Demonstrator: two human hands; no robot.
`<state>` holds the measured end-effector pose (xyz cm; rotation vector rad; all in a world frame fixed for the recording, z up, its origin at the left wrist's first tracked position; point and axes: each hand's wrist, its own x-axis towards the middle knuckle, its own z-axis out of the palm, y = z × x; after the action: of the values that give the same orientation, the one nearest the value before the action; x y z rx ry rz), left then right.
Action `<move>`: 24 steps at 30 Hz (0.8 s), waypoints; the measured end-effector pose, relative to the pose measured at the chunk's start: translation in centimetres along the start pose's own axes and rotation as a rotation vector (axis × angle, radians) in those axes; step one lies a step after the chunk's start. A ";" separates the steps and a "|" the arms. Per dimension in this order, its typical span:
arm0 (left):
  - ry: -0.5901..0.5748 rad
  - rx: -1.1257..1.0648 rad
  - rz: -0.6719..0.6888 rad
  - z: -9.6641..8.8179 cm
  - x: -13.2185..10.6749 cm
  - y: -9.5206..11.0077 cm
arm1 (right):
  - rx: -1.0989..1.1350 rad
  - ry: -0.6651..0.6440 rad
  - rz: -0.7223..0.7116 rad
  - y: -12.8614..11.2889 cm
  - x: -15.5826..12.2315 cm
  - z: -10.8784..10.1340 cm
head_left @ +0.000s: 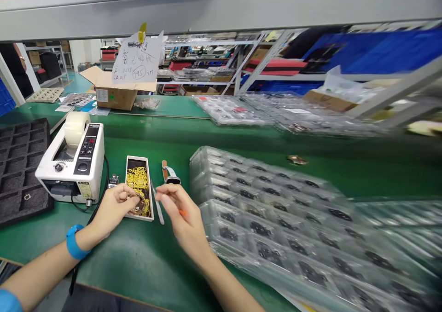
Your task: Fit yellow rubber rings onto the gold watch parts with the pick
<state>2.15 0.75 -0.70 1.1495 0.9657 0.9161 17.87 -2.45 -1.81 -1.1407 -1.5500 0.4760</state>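
With the fingers of the left hand closed on a small round part over the box of yellow rings, and those of the right hand pinching a thin orange stick nearby, a slip could have dropped the part among the rings.

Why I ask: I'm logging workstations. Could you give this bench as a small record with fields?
Surface: green bench mat
Left hand: pinches a small round metal part over the narrow white box of yellow rings
Right hand: blurred, fingers curled beside the box; contents unclear
Between hands: thin pale tool lying flat
Left side: white electric tape dispenser, black foam compartment tray
Right side: stacked clear plastic trays of dark parts
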 end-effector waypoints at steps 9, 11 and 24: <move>-0.120 -0.005 -0.100 -0.1 0.0 0.4 | 0.130 -0.415 0.093 -0.5 0.2 -0.2; -0.140 0.034 -0.101 -0.1 0.0 0.4 | 0.111 -0.433 0.078 -0.5 0.0 -0.1; 0.009 0.194 0.148 -0.4 0.4 -0.2 | 0.254 -0.153 0.378 0.3 0.2 0.7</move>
<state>1.90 1.19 -1.04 1.3969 1.0035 0.9615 17.34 -1.96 -2.12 -1.2208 -1.3544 1.0049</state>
